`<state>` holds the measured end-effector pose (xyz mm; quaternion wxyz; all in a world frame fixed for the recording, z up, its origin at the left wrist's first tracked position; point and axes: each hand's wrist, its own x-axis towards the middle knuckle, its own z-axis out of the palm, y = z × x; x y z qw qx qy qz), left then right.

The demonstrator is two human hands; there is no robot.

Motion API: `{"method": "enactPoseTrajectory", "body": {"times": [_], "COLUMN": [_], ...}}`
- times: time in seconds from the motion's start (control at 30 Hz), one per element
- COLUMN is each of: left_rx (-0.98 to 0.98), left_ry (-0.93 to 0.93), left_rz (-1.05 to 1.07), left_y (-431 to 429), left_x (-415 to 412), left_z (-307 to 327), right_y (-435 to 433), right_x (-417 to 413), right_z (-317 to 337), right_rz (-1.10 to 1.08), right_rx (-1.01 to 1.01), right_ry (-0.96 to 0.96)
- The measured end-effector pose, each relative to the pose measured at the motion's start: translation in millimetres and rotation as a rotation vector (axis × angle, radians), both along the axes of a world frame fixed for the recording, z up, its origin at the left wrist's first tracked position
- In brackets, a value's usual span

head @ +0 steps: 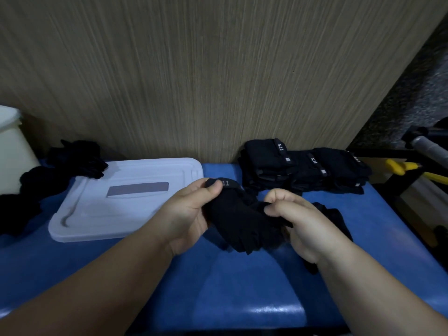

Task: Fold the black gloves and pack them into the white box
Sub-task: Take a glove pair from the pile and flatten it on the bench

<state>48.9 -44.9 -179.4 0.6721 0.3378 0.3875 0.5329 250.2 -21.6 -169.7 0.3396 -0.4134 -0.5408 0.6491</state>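
The left hand (186, 214) pinches the cuff of 1 black glove (237, 219) and the right hand (298, 221) pinches its fingers, probably to fold it. Folded gloves (303, 168) wait stacked beyond the right hand.

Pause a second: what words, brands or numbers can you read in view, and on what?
"11": wrist strap of the held glove; its start is covered by the thumb of the left hand.
"5.11", sideways: strap on the left folded stack.
"5.11", sideways: strap on the middle folded stack.
Strap on the right folded stack: too blurred.
Grey label on the white lid: no text visible.
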Motion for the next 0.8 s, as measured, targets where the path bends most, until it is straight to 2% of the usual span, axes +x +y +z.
{"method": "enactPoseTrajectory", "body": {"times": [0.13,0.27,0.43,0.57,0.7,0.8], "left_rx": [-0.003,0.012,0.019,0.018,-0.007,0.019], "left_ry": [0.079,0.118,0.122,0.100,0.125,0.121], "left_rz": [-0.115,-0.244,-0.235,-0.303,-0.266,-0.251], "left_y": [-3.6,-9.4,-6.5,-6.8,-5.6,-7.4], "left_x": [1.5,4.1,2.1,2.9,1.5,1.5], "left_z": [-3.4,-4.3,-5.2,-1.7,-2.5,-2.1], "right_y": [0.9,-1.0,-2.5,-0.7,0.7,-0.4], "right_x": [0.7,-2.0,-2.9,-1.8,-1.4,-1.3], "right_z": [-3.5,-4.3,-3.6,-1.9,-1.6,-3.0], "right_rz": [0.039,0.115,0.121,0.075,0.034,0.077], "right_rx": [-0.096,-0.049,-0.012,-0.070,-0.127,-0.147], "right_ry": [-0.011,-0.047,-0.014,0.075,0.156,0.131]}}
